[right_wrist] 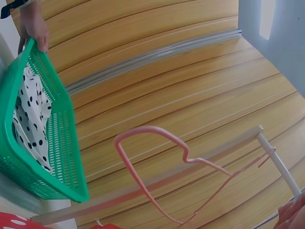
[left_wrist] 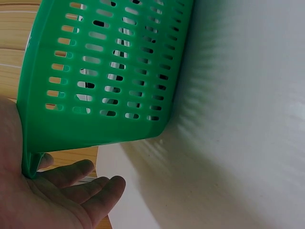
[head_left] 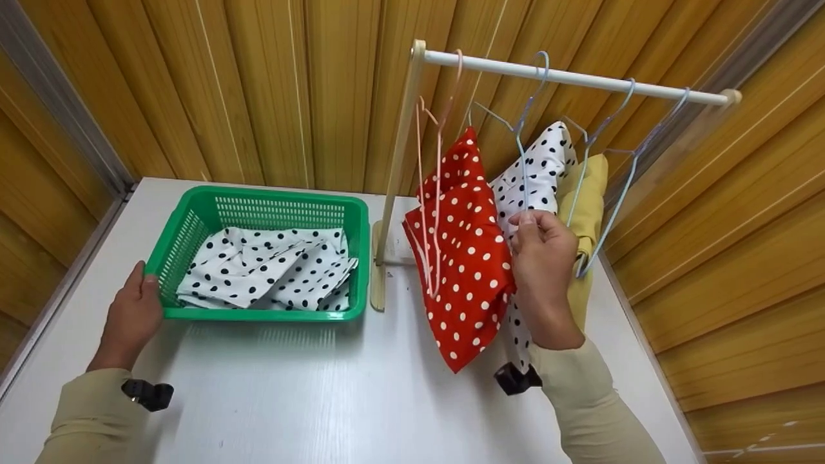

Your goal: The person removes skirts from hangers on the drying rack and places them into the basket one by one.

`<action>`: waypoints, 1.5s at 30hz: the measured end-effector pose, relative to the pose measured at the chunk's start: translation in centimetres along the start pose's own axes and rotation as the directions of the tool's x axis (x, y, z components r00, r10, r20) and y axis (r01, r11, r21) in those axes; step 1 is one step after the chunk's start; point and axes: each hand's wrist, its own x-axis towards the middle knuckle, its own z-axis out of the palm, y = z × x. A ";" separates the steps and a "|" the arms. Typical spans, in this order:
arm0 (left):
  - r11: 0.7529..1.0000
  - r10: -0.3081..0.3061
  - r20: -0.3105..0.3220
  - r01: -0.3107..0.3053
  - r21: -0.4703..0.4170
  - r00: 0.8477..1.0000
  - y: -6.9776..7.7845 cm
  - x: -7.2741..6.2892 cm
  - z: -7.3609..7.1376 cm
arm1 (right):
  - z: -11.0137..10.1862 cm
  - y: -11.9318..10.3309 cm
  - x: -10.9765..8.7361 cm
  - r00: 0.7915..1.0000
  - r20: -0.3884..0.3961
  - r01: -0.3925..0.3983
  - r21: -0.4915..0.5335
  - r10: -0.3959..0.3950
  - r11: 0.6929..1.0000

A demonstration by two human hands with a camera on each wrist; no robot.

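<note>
Green is the basket point(head_left: 264, 314) our left hand point(head_left: 134, 316) grips, spotted cloth point(head_left: 258, 267) inside. Our right hand point(head_left: 546, 267) pinches a blue hanger point(head_left: 518, 132), red cloth point(head_left: 465, 264) just to that hand's left.

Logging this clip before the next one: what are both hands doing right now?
Left hand: closed, holding the green basket by its rim.
Right hand: closed, pinching a light blue hanger.

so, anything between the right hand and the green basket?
Yes. In the head view, the red dotted cloth, the pink hanger and the wooden upright stand between the right hand and the green basket.
</note>
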 end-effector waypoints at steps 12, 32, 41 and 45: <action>1.000 -0.005 0.006 0.005 -0.002 1.000 -0.3 0.1 -0.1 | 0.1 -1.1 -1.4 0.994 0.068 -0.087 0.065 0.082 0.994; 1.000 -0.023 0.024 0.023 0.020 0.999 0.0 -0.1 -0.3 | 0.1 -1.2 -1.5 0.991 0.101 -0.090 0.035 0.086 0.995; 0.999 -0.031 0.027 0.030 0.028 0.999 0.3 -0.1 -0.4 | 0.1 -1.2 -1.3 0.985 0.128 -0.123 0.052 0.116 0.991; 0.999 -0.035 0.027 0.034 0.034 0.999 0.3 -0.1 -0.4 | 0.1 -1.3 -1.4 0.982 0.142 -0.130 0.061 0.120 0.990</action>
